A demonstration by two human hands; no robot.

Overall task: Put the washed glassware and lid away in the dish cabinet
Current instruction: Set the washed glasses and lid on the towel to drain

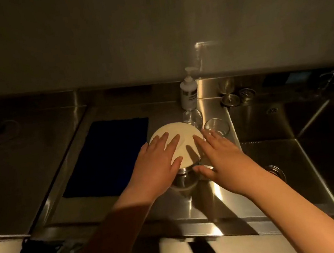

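Observation:
A round white lid (179, 139) lies on top of a clear glass container (185, 179) on the steel counter. My left hand (158, 164) rests flat on the lid's left side with fingers spread. My right hand (219, 153) lies on the lid's right edge, its thumb beside the container's rim. Just behind the lid stand a clear glass (192, 117) and, to its right, a low glass tumbler (217, 126). Neither hand grips anything.
A dark blue mat (110, 155) lies on the steel counter (69, 204) to the left. A white pump bottle (188, 93) stands at the back wall. Two metal strainers (238, 96) sit beside the sink basin (316, 159) at right.

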